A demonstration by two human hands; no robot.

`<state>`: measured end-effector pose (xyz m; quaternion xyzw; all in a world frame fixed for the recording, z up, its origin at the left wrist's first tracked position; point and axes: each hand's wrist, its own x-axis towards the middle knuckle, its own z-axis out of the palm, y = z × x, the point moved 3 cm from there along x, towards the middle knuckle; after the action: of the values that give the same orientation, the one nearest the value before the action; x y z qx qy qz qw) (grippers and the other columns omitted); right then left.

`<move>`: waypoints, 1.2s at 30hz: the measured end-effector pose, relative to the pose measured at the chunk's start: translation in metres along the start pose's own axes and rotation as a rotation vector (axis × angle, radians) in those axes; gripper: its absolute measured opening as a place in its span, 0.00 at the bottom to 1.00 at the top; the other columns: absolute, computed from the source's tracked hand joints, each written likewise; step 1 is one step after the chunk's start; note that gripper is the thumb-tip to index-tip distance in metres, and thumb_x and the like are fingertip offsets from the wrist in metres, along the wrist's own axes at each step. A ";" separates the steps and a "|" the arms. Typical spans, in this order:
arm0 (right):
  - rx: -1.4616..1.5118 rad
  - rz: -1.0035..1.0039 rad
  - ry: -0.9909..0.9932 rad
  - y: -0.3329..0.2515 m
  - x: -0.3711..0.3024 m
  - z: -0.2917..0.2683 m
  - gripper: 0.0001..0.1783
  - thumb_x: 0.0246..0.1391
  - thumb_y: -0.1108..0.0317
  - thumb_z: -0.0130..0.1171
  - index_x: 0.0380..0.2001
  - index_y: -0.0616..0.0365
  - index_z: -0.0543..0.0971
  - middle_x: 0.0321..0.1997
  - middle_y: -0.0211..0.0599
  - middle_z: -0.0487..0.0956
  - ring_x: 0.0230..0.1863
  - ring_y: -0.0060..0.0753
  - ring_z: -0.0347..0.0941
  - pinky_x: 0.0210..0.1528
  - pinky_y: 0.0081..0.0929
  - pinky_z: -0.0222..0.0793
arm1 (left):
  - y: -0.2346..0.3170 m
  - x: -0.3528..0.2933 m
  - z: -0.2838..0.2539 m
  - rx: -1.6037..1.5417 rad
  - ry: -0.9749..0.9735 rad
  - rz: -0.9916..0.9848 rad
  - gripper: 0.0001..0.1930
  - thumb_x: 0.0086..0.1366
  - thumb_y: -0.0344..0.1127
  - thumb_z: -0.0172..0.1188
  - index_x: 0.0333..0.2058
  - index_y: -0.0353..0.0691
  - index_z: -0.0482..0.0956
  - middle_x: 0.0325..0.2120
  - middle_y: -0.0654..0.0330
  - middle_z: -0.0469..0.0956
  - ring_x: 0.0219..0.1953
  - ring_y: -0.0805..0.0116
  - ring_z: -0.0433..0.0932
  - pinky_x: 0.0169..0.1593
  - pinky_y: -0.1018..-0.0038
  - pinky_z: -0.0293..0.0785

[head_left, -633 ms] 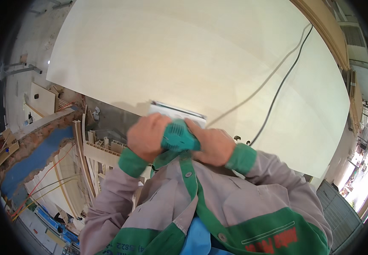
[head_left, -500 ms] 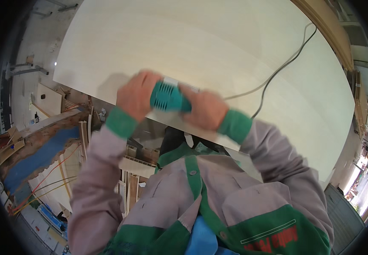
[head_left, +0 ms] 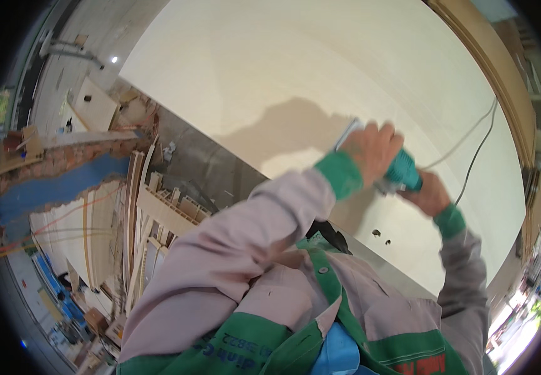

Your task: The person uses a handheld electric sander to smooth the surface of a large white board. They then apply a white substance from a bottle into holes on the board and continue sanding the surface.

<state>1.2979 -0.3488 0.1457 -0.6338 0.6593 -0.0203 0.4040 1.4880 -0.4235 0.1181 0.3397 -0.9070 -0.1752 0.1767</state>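
Note:
My left hand [head_left: 369,151] is wrapped over the front of a teal power sander [head_left: 403,170] with a pale flat base plate. My right hand [head_left: 430,194] grips the tool's rear end, near the cord side. The sander is on a large cream-white door-like panel [head_left: 270,81], close to its near right part. Two small dark holes [head_left: 377,233] show in the panel near my body. My fingers hide much of the tool, and its underside cannot be seen.
A dark power cord [head_left: 475,155] runs across the panel's right side toward its far edge. Brown boards [head_left: 470,44] lie along that edge. Wood offcuts [head_left: 176,203] and strips are piled on the left, by a broken brick edge and blue sheet [head_left: 64,184].
Both hands have carried the sander to the right along the panel. My view has shifted too, and the two holes near my body now show.

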 end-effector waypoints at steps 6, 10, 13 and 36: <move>-0.172 -0.038 -0.214 -0.108 0.006 0.083 0.26 0.47 0.56 0.70 0.47 0.59 0.80 0.33 0.55 0.84 0.38 0.61 0.82 0.43 0.52 0.77 | -0.045 -0.140 -0.075 -0.121 0.127 -0.141 0.13 0.60 0.33 0.59 0.44 0.42 0.75 0.37 0.58 0.74 0.35 0.58 0.78 0.34 0.66 0.78; -0.070 -0.228 -0.214 -0.193 0.057 0.114 0.21 0.52 0.57 0.67 0.45 0.58 0.77 0.34 0.53 0.84 0.36 0.60 0.82 0.42 0.53 0.76 | -0.115 -0.182 -0.127 0.011 0.107 -0.262 0.15 0.58 0.33 0.62 0.46 0.48 0.77 0.41 0.61 0.78 0.39 0.57 0.80 0.36 0.64 0.79; -0.098 -0.391 -0.059 -0.244 0.115 0.111 0.20 0.52 0.56 0.67 0.41 0.58 0.75 0.33 0.52 0.84 0.35 0.60 0.82 0.41 0.53 0.75 | -0.182 -0.169 -0.162 0.116 0.119 -0.239 0.15 0.58 0.33 0.64 0.45 0.49 0.77 0.41 0.61 0.78 0.38 0.54 0.82 0.37 0.63 0.80; 0.181 0.281 0.192 -0.177 0.262 -0.045 0.19 0.50 0.65 0.71 0.44 0.61 0.80 0.29 0.31 0.80 0.30 0.29 0.76 0.36 0.35 0.76 | -0.306 0.143 -0.110 -0.011 -0.048 0.215 0.13 0.66 0.36 0.57 0.49 0.48 0.76 0.45 0.56 0.77 0.45 0.52 0.83 0.46 0.54 0.81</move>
<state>1.4517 -0.6289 0.1388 -0.4917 0.7722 -0.0834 0.3937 1.6045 -0.7586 0.1090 0.2351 -0.9413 -0.1681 0.1743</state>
